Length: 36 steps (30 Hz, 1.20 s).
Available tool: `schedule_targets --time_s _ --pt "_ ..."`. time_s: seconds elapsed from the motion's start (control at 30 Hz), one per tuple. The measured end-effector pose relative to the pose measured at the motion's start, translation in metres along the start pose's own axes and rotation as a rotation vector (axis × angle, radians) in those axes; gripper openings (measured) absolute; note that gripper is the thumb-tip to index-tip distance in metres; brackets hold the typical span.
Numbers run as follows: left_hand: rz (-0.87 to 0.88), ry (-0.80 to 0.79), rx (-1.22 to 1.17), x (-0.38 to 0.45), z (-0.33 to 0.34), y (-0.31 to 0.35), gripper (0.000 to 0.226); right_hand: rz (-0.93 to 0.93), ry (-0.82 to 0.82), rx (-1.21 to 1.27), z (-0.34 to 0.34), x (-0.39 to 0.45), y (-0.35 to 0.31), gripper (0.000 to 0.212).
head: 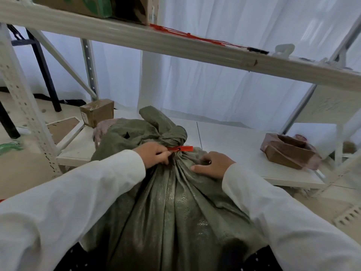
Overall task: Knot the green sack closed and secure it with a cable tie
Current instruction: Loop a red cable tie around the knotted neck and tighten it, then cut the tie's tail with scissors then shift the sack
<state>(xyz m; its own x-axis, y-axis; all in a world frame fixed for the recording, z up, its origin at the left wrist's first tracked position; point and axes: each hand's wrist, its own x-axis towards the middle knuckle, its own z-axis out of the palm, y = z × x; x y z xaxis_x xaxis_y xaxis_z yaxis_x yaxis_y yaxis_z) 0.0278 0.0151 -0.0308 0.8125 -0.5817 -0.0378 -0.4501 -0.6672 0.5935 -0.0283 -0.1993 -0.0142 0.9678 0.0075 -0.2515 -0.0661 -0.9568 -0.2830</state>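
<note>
Pinching the red cable tie (180, 148) at the gathered neck of the green sack (172, 202), my left hand (155, 154) has its fingers pressed together on the tie's strap just left of the knot (172, 136), while my right hand (212, 163) lies on the folds to the right of the neck, fingers curled into the cloth and thumb stretched out, so that the sack does not roll as I pull. The sack fills the centre and lower middle of the frame, leaning away from me onto the low white shelf (224, 137), its neck at centre and its loose tail of cloth sticking up just above. I judge the knot done and the tie already looped below it, so what remains is drawing it tight; the flat tag end pokes out to the right, which suggests the strap runs toward my left hand. Counting: one sack, one knot, one tie on the sack, two hands, both in white sleeves. On the upper shelf (136, 38) lies a bunch of spare red ties (187, 35), too blurred to number. One taped cardboard box (97, 112) sits left of centre, and one torn-open carton (289, 152) at right.
</note>
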Motion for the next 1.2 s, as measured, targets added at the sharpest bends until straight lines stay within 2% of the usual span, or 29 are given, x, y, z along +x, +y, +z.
schedule_targets --time_s 0.17,0.23,0.3,0.4,0.5,0.6,0.67,0.77,0.87,0.97,1.1,1.2 --pt "-0.008 0.052 0.131 0.003 -0.015 -0.011 0.034 -0.034 0.005 0.045 0.006 -0.001 -0.009 0.053" --pt "0.015 0.029 0.134 0.004 -0.013 -0.008 0.031 -0.032 0.077 0.049 0.003 0.002 -0.007 0.046" --pt "0.026 0.009 0.114 0.005 -0.011 -0.005 0.03 -0.016 0.253 0.166 -0.009 0.006 -0.003 0.037" --pt "0.006 -0.021 0.047 0.009 -0.012 -0.006 0.03 0.04 0.624 0.366 -0.049 0.021 0.005 0.027" --pt "-0.031 -0.059 -0.127 0.014 -0.014 -0.01 0.025 -0.005 0.953 0.265 -0.101 0.037 0.005 0.022" --pt "-0.043 -0.087 -0.323 0.021 -0.015 -0.015 0.021 -0.106 1.124 0.186 -0.15 0.056 -0.007 0.026" --pt "-0.046 -0.096 -0.398 0.025 -0.014 -0.019 0.019 -0.085 1.165 0.136 -0.18 0.074 -0.012 0.033" --pt "-0.047 -0.095 -0.503 0.029 -0.011 -0.026 0.022 0.108 1.132 0.086 -0.22 0.102 -0.004 0.048" --pt "-0.064 -0.12 -0.589 0.034 -0.009 -0.032 0.024 0.25 0.966 0.028 -0.242 0.12 0.013 0.062" --pt "-0.063 -0.126 -0.626 0.039 -0.009 -0.036 0.019 0.317 0.793 -0.145 -0.246 0.127 0.025 0.063" --pt "-0.075 -0.116 -0.635 0.041 -0.008 -0.036 0.025 0.319 0.875 -0.258 -0.24 0.123 0.027 0.065" --pt "-0.08 -0.099 -0.612 0.038 -0.008 -0.034 0.026 0.225 0.964 -0.29 -0.23 0.107 0.032 0.06"
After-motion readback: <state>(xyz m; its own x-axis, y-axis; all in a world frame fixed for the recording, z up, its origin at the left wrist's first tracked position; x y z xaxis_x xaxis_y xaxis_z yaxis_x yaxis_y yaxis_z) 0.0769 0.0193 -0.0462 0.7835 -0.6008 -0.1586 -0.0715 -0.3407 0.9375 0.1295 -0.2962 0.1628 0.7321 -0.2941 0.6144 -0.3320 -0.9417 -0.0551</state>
